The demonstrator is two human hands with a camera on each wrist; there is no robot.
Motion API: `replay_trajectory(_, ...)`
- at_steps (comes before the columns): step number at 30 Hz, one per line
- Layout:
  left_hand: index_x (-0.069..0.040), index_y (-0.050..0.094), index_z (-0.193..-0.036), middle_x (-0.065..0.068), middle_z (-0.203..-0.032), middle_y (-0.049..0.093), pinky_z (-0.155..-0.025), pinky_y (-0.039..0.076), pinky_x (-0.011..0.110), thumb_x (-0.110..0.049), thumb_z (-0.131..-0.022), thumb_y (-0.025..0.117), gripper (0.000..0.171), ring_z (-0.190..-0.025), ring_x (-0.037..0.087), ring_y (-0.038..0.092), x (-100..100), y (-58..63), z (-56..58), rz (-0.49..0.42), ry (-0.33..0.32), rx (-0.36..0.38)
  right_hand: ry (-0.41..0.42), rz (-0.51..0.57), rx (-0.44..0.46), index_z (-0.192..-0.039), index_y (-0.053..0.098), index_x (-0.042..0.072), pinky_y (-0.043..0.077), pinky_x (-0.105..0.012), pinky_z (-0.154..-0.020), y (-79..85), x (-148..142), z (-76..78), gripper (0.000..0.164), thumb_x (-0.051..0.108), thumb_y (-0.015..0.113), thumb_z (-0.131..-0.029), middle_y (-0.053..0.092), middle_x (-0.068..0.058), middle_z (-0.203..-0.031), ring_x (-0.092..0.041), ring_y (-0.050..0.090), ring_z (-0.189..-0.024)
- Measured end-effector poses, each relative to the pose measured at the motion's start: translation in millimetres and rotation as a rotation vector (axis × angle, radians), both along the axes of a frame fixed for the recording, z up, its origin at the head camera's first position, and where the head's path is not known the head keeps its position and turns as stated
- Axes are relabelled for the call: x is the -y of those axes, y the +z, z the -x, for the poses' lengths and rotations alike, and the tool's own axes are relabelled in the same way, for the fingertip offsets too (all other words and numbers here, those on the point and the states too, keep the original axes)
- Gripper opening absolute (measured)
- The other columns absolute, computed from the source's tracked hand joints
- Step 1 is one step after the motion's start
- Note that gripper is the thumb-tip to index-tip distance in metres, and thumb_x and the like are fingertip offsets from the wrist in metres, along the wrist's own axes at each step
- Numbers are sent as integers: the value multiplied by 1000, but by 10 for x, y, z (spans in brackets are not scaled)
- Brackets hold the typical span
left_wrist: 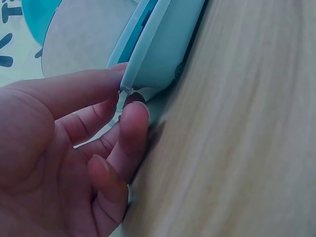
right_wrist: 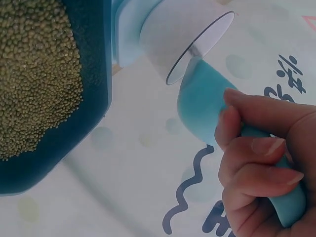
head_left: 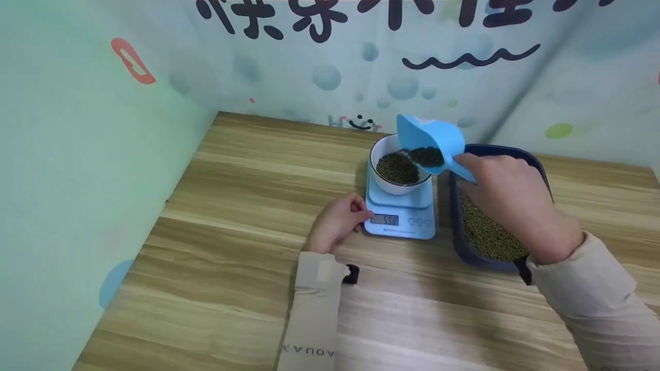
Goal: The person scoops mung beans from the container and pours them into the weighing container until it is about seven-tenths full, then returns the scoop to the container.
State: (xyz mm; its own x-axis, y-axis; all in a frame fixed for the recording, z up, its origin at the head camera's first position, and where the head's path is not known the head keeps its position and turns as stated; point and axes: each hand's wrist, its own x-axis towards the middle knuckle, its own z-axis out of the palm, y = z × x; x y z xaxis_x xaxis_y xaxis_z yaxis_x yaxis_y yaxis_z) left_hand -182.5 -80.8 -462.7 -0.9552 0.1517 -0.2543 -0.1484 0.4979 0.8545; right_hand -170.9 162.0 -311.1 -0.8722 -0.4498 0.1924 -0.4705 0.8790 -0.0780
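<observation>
A light-blue scoop (head_left: 438,139) tilts over a white bowl (head_left: 397,186), and my right hand (head_left: 515,198) grips its handle. Dark green beans (head_left: 427,156) lie at the scoop's lip, with more beans (head_left: 398,169) inside the bowl. In the right wrist view, fingers curl round the scoop handle (right_wrist: 289,205), while the scoop's lip overlaps the bowl's rim (right_wrist: 201,47). The bowl stands on a light-blue kitchen scale (head_left: 401,201) with a lit display (head_left: 384,220). My left hand (head_left: 337,219) pinches the scale's near left corner; the left wrist view shows the thumb on the scale's edge (left_wrist: 143,54).
Right of the scale stands a dark blue tub (head_left: 459,242) holding many green beans (head_left: 490,234), partly under my right forearm. A printed wall sheet (head_left: 289,77) rises behind the wooden table (head_left: 232,206), and a pale green wall (head_left: 67,170) borders its left side.
</observation>
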Motion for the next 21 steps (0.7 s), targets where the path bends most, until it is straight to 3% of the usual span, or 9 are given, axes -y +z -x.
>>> replay_trajectory(11, -15, 52, -84, 1, -75, 59, -56, 42, 29, -26, -84, 62, 14, -64, 18, 58, -3, 10, -10, -20, 5, 6, -4, 15, 9, -104, 61, 11, 38, -33, -43, -47, 45, -15, 30, 5, 67, -76, 57, -5, -69, -17, 44, -48)
replay_trajectory(21, -16, 51, -83, -1, -72, 59, -53, 41, 27, -26, -84, 61, 14, -63, 17, 58, 0, -4, -15, -11, 5, -5, 29, 42, -54, -111, 60, 7, 44, -42, -45, -144, 29, -63, 40, 7, 72, -72, 64, -15, -84, -26, 57, -57)
